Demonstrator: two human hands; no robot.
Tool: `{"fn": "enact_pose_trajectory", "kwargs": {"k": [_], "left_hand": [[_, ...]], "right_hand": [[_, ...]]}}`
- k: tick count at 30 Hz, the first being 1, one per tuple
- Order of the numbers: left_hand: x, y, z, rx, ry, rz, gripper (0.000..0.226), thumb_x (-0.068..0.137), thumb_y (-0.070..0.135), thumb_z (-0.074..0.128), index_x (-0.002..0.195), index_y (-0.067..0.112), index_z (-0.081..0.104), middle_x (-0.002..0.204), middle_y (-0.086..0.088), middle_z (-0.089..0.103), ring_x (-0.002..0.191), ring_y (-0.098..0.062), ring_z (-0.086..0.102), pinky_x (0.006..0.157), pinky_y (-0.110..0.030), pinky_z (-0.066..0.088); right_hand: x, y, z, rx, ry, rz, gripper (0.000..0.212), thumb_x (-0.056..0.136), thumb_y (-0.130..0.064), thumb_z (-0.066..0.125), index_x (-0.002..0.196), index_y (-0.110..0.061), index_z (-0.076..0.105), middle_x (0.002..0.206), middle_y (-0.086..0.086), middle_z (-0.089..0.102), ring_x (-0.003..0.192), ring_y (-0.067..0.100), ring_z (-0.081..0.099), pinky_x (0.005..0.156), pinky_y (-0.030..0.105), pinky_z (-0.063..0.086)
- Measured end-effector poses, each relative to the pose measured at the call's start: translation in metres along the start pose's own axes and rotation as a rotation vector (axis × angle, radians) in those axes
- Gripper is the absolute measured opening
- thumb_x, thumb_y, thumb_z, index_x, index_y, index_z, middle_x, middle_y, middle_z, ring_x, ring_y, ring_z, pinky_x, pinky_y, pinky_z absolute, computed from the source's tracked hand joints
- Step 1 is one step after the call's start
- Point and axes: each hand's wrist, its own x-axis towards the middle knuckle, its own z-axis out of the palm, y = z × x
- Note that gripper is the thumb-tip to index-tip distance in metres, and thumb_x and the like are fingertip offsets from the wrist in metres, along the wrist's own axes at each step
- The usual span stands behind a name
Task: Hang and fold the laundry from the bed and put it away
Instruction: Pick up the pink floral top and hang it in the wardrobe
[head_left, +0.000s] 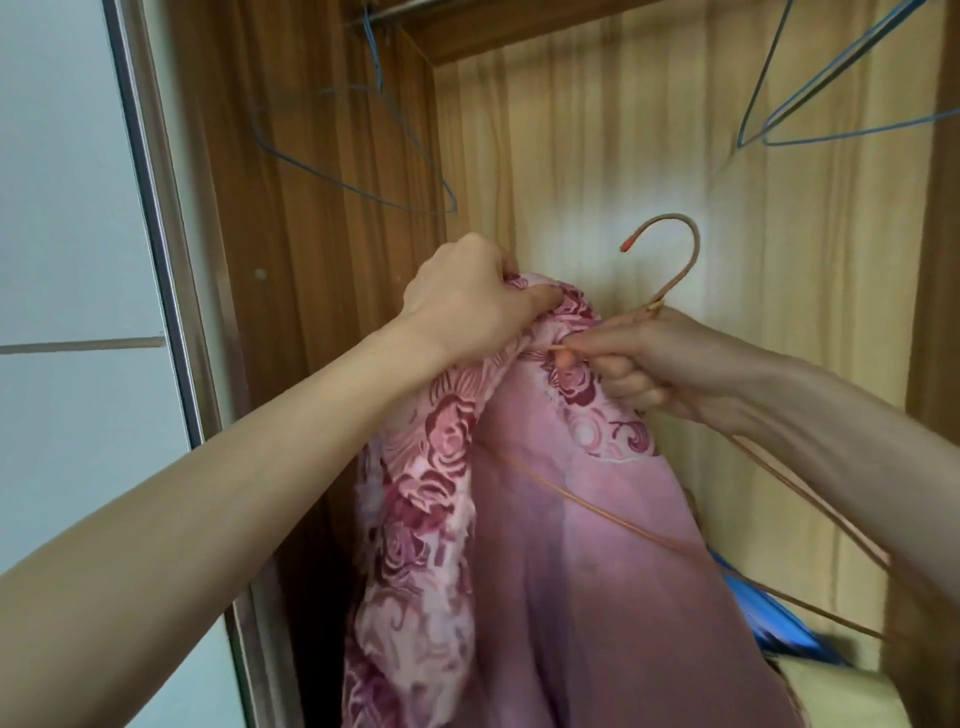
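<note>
A pink garment (582, 561) with a dark rose pattern along its edges hangs in front of me inside an open wardrobe. My left hand (467, 296) grips a bunch of the garment's top edge. My right hand (654, 364) holds a thin orange wire hanger (675, 260) just below its hook, and also pinches patterned fabric. The hook points up and left, free of any rail. The hanger's lower wire crosses the front of the garment and runs down to the right.
Empty blue wire hangers hang at the upper left (384, 171) and upper right (831, 104) of the wardrobe. The wooden side wall (311, 260) and pale back wall (623, 130) close in the space. A white sliding door (67, 260) stands at the left. Something blue (779, 623) lies low right.
</note>
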Motion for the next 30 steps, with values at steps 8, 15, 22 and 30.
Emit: {"fn": "enact_pose_trajectory", "kwargs": {"k": [8, 15, 22, 30], "left_hand": [[-0.019, -0.010, 0.001, 0.147, -0.063, 0.244, 0.042, 0.108, 0.053, 0.039, 0.104, 0.023, 0.069, 0.088, 0.004, 0.061, 0.093, -0.026, 0.063, 0.082, -0.040, 0.052], [-0.024, -0.021, 0.028, -0.055, -0.092, 0.325, 0.048, 0.110, 0.049, 0.031, 0.078, 0.018, 0.049, 0.068, -0.003, 0.058, 0.067, -0.020, 0.059, 0.075, -0.047, 0.050], [-0.031, -0.027, 0.023, -0.218, -0.015, 0.282, 0.058, 0.111, 0.043, 0.033, 0.083, -0.002, 0.058, 0.075, -0.023, 0.064, 0.072, -0.031, 0.064, 0.075, -0.041, 0.046], [-0.034, -0.023, 0.011, -0.352, 0.001, 0.184, 0.048, 0.112, 0.027, 0.038, 0.073, 0.000, 0.037, 0.060, 0.007, 0.034, 0.056, -0.005, 0.033, 0.059, -0.028, 0.032]], "right_hand": [[-0.007, 0.011, -0.001, 0.070, 0.082, -0.133, 0.062, 0.107, -0.014, 0.052, 0.048, -0.022, 0.066, 0.050, -0.009, 0.024, 0.040, 0.003, 0.018, 0.037, 0.015, 0.011], [-0.009, 0.018, -0.006, 0.067, 0.016, -0.135, 0.050, 0.107, -0.021, 0.054, 0.063, -0.023, 0.032, 0.054, -0.005, 0.018, 0.044, 0.006, 0.014, 0.038, 0.018, 0.010], [-0.027, 0.011, -0.046, 0.212, -0.351, 0.016, 0.063, 0.100, -0.056, 0.037, 0.131, -0.012, 0.071, 0.086, 0.003, 0.064, 0.063, 0.011, 0.055, 0.048, 0.019, 0.042], [-0.006, 0.061, -0.045, -0.194, -0.236, -0.118, 0.057, 0.097, -0.014, 0.071, 0.148, -0.029, 0.051, 0.146, -0.007, 0.062, 0.137, 0.008, 0.055, 0.119, 0.036, 0.042]]}}
